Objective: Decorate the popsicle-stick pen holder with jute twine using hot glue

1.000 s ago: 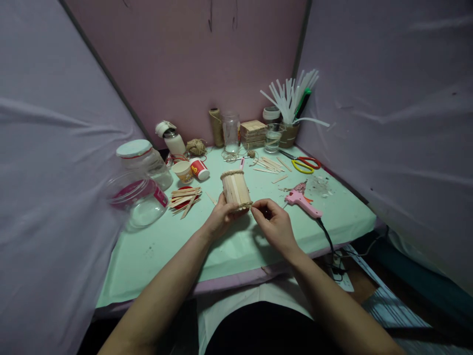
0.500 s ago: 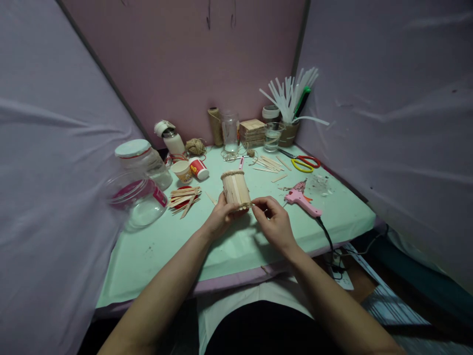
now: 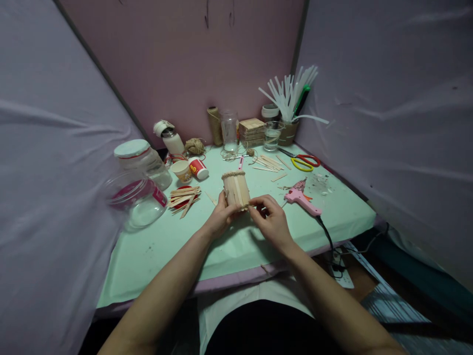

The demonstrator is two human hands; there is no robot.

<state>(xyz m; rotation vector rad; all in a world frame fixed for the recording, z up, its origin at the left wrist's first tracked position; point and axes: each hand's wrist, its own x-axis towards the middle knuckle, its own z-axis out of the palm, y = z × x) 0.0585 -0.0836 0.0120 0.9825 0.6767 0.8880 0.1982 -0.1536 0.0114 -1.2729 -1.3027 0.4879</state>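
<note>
We had the stick-covered container (image 3: 236, 190) just above the near middle of the table (image 3: 166, 266), its top leaning slightly left. Our left hand (image 3: 220, 218) gripped its left side and lower part. Our right hand (image 3: 272, 222) had bent fingers, their tips at the twine trim (image 3: 245, 207) along the lower edge; whether they pinched a strand was too small for us to tell.

To the right of our hands lay a pink glue gun (image 3: 303, 201); to the left, flat wooden sticks (image 3: 184, 198) sat piled over something red. Beyond the container, we had more loose sticks (image 3: 269, 162) and, to their right, scissors (image 3: 303, 162) with red and yellow handles.

Farther left stood a paper cup (image 3: 181, 171) beside a tipped red cup (image 3: 198, 168), with large clear jars (image 3: 142, 204) near the table's left edge. Along the back, we had a twine ball (image 3: 194, 146), a twine spool (image 3: 215, 126), a glass jar (image 3: 229, 132), a wooden stack (image 3: 252, 132) and white tubes (image 3: 288, 96) upright in a brown pot (image 3: 288, 134).
</note>
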